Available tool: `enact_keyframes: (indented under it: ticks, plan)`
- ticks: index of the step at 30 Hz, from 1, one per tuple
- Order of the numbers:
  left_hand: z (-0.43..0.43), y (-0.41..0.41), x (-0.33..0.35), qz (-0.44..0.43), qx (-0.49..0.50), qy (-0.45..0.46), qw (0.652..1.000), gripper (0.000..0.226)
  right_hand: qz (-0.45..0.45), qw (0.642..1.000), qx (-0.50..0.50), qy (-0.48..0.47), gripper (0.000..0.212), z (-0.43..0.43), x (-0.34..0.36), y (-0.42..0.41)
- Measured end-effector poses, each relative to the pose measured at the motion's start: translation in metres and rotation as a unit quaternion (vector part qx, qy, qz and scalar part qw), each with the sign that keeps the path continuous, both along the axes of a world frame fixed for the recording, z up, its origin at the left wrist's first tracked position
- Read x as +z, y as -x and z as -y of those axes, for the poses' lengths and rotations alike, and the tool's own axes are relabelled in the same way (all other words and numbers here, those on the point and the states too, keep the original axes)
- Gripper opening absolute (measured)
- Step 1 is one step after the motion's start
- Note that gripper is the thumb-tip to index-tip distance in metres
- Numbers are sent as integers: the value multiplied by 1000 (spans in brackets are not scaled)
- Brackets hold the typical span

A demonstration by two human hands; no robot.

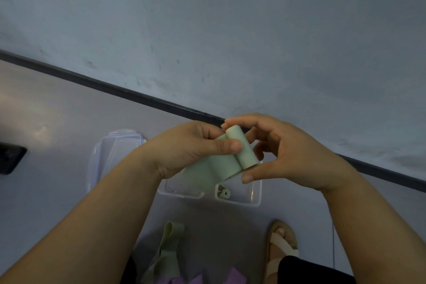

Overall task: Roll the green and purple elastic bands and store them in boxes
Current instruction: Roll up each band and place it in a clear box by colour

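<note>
Green elastic band [232, 157], half rolled above the clear box [257, 193]: your left grip [189, 145] pinches its tail, right grip [288, 157] holds the roll. Slacken either and it may uncoil.

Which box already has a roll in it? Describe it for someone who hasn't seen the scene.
Follow the dark baseboard to the left hand and right hand holding a half-rolled green band. On the floor beneath sit two clear boxes: take the right box, not the left box. Only it shows a rolled green band inside.
</note>
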State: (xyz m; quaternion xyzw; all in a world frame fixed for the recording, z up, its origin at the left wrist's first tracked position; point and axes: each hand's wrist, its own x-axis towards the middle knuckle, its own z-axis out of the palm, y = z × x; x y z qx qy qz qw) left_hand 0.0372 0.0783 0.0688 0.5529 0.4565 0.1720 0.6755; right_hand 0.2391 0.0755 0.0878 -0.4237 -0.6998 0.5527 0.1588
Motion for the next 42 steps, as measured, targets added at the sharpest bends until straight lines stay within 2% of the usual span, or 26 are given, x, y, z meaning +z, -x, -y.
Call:
enact_keyframes:
  ticks: [3,6,8,13,16,21,25,28,31,33,35,39,42]
  plan:
    - [-1,1,-5,73,-10,12,997,51,-83,996,-5,34,69,0,0,0]
    - [-2,2,-7,134,-35,34,990,50,-145,987,2,61,70,0,-1,0]
    - [-2,2,-7,145,-45,46,987,50,-158,985,5,75,66,0,-2,0]
    - [-2,0,-6,108,-36,60,992,55,-78,997,-4,18,63,-1,1,-3]
    - [0,-2,-6,49,-13,38,998,57,-19,1000,-2,-14,62,-1,3,-4]
    - [3,-7,0,-35,19,3,999,32,52,997,2,-52,61,-1,5,-2]
    - [1,-7,0,-40,67,-13,997,33,46,997,-30,-52,71,-2,2,-1]
    - [0,-9,-1,3,111,-10,994,35,-33,994,-98,30,79,-4,0,0]
    - [-1,-15,-5,66,199,10,978,36,-116,967,-211,83,61,-6,-3,6]
    - [-2,-19,-7,114,239,26,964,31,-124,956,-253,79,59,-6,-6,15]
    - [-2,-22,-6,149,261,32,953,29,-108,954,-275,60,58,-4,-12,23]
    - [-1,-28,-5,176,302,22,937,30,-122,939,-317,55,23,-6,-19,31]
    - [-2,-28,-5,183,334,2,925,33,-159,932,-315,85,15,-8,-18,31]
